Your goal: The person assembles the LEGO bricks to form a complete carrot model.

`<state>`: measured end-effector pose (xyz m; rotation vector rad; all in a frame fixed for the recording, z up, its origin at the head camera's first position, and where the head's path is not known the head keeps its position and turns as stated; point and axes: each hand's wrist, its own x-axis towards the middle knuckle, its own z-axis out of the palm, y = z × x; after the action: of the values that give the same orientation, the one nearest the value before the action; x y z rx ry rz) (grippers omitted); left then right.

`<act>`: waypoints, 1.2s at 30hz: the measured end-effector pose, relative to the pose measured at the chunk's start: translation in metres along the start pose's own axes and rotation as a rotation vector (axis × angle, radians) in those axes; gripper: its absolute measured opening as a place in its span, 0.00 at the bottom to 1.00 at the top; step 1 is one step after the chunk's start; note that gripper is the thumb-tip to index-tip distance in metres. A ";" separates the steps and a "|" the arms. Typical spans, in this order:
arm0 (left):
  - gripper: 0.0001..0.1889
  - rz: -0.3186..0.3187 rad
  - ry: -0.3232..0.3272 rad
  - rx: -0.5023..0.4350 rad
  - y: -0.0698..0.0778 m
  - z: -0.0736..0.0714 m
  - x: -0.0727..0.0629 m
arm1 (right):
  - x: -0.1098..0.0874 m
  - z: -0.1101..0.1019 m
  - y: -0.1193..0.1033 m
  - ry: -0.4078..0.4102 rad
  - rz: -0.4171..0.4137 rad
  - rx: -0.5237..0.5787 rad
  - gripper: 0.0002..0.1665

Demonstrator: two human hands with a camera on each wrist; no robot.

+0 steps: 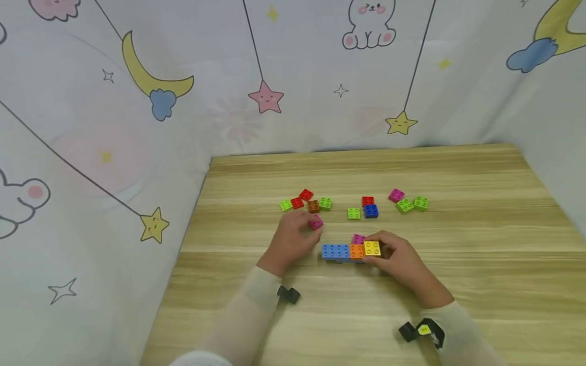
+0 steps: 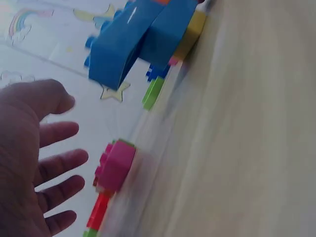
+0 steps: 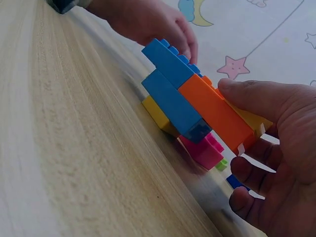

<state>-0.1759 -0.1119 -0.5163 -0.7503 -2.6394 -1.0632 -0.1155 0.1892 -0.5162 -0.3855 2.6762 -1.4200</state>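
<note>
My right hand point(image 1: 404, 259) pinches a yellow toy brick point(image 1: 372, 248) between thumb and fingers, at the right end of a built row. Beside the yellow brick in that row come an orange brick point(image 1: 356, 252) and a long blue brick point(image 1: 335, 251). Lower in the stack, the right wrist view shows a second blue brick point(image 3: 175, 104) and another yellow brick point(image 3: 159, 116). My left hand point(image 1: 289, 240) reaches around a magenta brick point(image 1: 316, 222) on the table. In the left wrist view its fingers are spread, with a gap to that brick point(image 2: 117, 165).
A second magenta brick point(image 1: 358, 239) lies just behind the built row. Farther back are loose red point(image 1: 305, 194), brown point(image 1: 313, 206), green point(image 1: 354, 213) and dark blue point(image 1: 371, 211) bricks. A patterned curtain point(image 1: 311, 132) hangs behind the wooden table point(image 1: 348, 320).
</note>
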 end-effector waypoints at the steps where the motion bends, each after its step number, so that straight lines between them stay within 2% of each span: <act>1: 0.10 -0.038 0.008 0.009 -0.005 0.000 0.002 | 0.000 0.000 0.000 -0.001 0.001 0.002 0.26; 4: 0.12 -0.148 -0.018 0.027 -0.018 0.001 0.006 | 0.000 0.000 0.000 -0.010 0.013 0.002 0.26; 7: 0.15 -0.194 -0.050 0.025 -0.026 0.003 0.010 | 0.001 0.000 0.000 -0.018 0.024 0.000 0.25; 15: 0.19 -0.245 -0.120 0.063 -0.031 0.005 0.021 | 0.001 0.000 -0.002 -0.018 0.024 0.002 0.25; 21: 0.18 -0.266 -0.115 0.001 -0.030 0.004 0.021 | 0.000 0.001 -0.002 -0.018 0.022 -0.009 0.25; 26: 0.18 -0.282 -0.083 -0.091 -0.022 -0.001 0.014 | 0.000 0.000 -0.003 -0.017 0.031 -0.009 0.25; 28: 0.17 -0.268 -0.063 -0.124 -0.016 -0.006 0.010 | 0.000 0.000 -0.004 -0.015 0.033 -0.004 0.25; 30: 0.17 -0.220 -0.055 -0.149 -0.009 -0.010 0.004 | 0.000 0.000 -0.003 -0.014 0.028 -0.005 0.25; 33: 0.17 -0.095 -0.082 -0.176 0.002 -0.016 -0.006 | 0.000 0.001 -0.003 -0.013 0.021 -0.007 0.25; 36: 0.16 0.025 -0.148 -0.180 0.011 -0.018 -0.015 | 0.000 0.001 -0.002 -0.011 0.018 -0.013 0.25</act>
<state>-0.1578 -0.1234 -0.5023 -0.9291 -2.6721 -1.2990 -0.1152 0.1872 -0.5152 -0.3685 2.6753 -1.3921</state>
